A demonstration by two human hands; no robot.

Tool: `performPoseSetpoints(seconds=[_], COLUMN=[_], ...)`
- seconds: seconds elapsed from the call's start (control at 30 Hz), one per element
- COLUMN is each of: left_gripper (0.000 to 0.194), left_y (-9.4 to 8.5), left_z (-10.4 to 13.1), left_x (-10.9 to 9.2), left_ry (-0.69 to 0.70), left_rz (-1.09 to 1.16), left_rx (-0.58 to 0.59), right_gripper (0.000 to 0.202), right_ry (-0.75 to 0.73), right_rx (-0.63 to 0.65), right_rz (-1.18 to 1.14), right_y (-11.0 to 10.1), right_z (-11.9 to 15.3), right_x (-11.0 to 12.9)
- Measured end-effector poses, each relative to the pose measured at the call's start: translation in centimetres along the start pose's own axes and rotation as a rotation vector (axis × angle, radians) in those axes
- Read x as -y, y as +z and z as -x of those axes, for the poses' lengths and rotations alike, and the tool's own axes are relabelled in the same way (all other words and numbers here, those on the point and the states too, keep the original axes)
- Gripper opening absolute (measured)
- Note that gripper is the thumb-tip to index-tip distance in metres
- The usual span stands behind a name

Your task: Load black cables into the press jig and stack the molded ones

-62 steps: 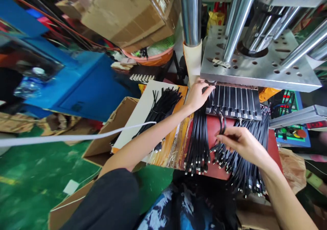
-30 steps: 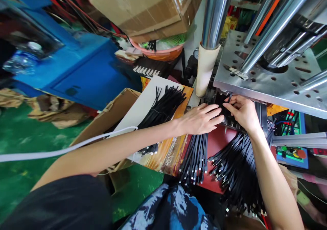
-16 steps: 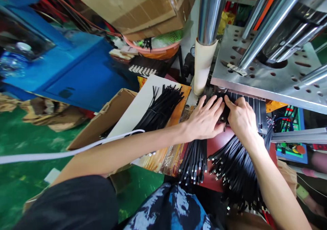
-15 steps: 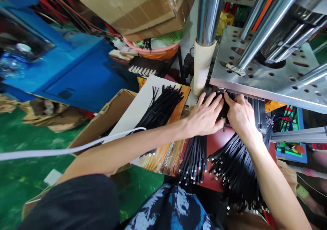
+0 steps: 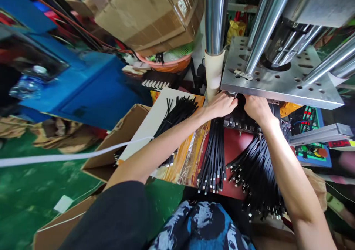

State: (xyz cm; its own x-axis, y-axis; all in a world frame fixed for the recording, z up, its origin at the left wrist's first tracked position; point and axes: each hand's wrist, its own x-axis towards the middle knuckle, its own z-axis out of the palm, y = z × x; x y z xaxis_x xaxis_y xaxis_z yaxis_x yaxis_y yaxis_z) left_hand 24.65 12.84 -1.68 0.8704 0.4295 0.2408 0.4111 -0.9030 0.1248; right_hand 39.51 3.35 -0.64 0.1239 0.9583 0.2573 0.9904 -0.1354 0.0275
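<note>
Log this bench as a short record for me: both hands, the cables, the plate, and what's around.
Left hand: at left end of slotted fixture; grip unclear
Right hand: at same fixture; fingertips hidden
Metal plate: raised above the fixture
Black cables: one bunch on white board, two over red surface
Surroundings: blue cabinet, large cardboard box
</note>
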Motion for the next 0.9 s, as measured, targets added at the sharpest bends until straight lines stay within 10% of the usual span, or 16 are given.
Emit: performPoseSetpoints(seconds=[0.1, 0.3, 0.5, 0.67, 0.9], left_gripper=[0.032, 0.019, 0.022, 0.029, 0.040], left_y=[-1.4, 1.0, 2.0, -0.2, -2.1], left_z=[6.6, 18.0, 18.3, 17.9, 17.7], left_x=[-2.3, -5.7, -3.5, -4.7, -11.2], left_ry=[-0.162, -0.446, -0.491, -0.535, -0.610], left_rz=[-0.025, 0.164, 0.628, 1.217, 1.707], left_rx=[-0.060, 0.330, 0.186, 0.300, 0.423], right_gripper=[0.041, 0.049, 0.048, 0.046, 0.044], right_ry=[0.168, 0.716, 0.817, 0.891, 0.425], right_rx=[0.021, 0.525, 0.232, -0.023, 0.173], right_rz=[-0.069, 0.067, -0.360, -0.657, -1.197], right_y=[-2.2, -1.1, 0.4, -2.3, -5.8], right_z=[9.1, 24.1, 25.3, 26.3, 24.3], right_x=[1.4, 3.8, 1.8, 2.4, 9.2])
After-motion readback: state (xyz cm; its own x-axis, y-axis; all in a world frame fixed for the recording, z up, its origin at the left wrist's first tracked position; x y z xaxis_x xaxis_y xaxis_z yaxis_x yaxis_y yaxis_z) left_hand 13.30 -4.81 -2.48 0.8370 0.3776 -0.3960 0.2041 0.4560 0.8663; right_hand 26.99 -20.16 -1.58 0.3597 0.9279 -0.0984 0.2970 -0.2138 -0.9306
